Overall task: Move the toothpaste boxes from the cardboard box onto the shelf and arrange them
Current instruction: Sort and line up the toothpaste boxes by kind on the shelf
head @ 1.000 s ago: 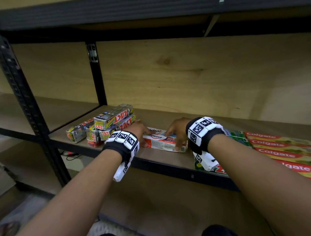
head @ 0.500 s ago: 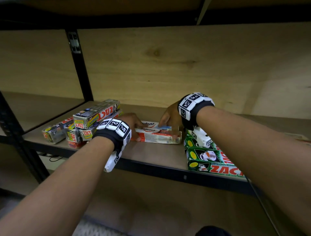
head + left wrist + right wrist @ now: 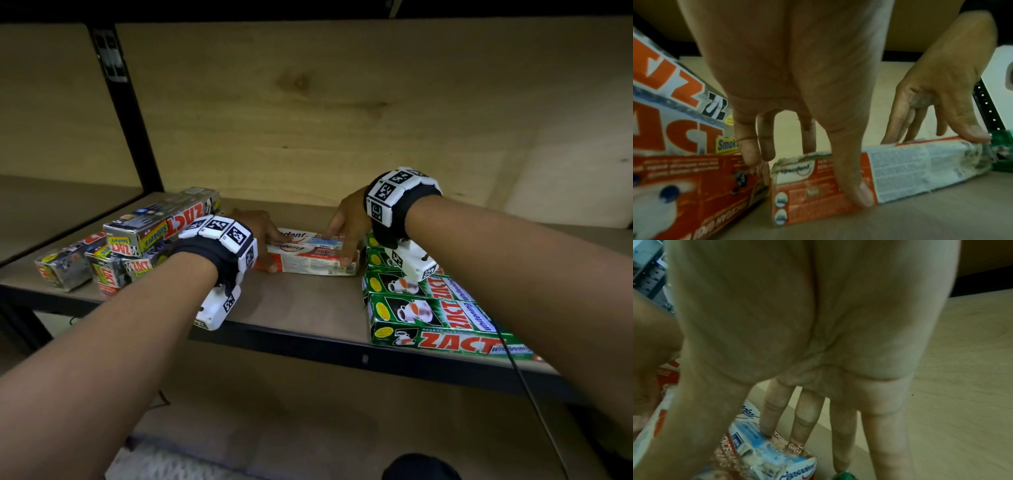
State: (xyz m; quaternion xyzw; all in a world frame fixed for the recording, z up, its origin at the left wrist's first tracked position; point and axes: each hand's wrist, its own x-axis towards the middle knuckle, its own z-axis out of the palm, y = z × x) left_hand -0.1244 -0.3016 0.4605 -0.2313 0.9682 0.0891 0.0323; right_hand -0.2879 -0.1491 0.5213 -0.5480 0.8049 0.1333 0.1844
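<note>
Head view: both my hands are on the Pepsodent boxes (image 3: 310, 251), which lie flat on the shelf (image 3: 301, 305) between them.
Left hand (image 3: 257, 229): fingers reach down over the far side of the boxes' left end, thumb pressed on the near face; a clasp, not a lift.
Right hand (image 3: 346, 226): long fingers rest on top near the right end, thumb tip on the near top edge.
Stack: looks like two Pepsodent boxes, one on the other; the upper sits a little askew.
Left of my left hand: the silver ZACT boxes (image 3: 137, 240), piled loosely, just beside the Pepsodent end.
Right of my right hand: the green ZACT boxes (image 3: 435, 308) in a flat row, close to the right end; contact, cannot tell.
Step in hand: squaring the pair into the gap, by my reading.
Doing it well: press both ends together evenly, keep the upper box flush over the lower, slide rather than lift.
Care: end flaps look crumpled in the left wrist view, so light thumb pressure there.
Cardboard box: not in sight.
</note>
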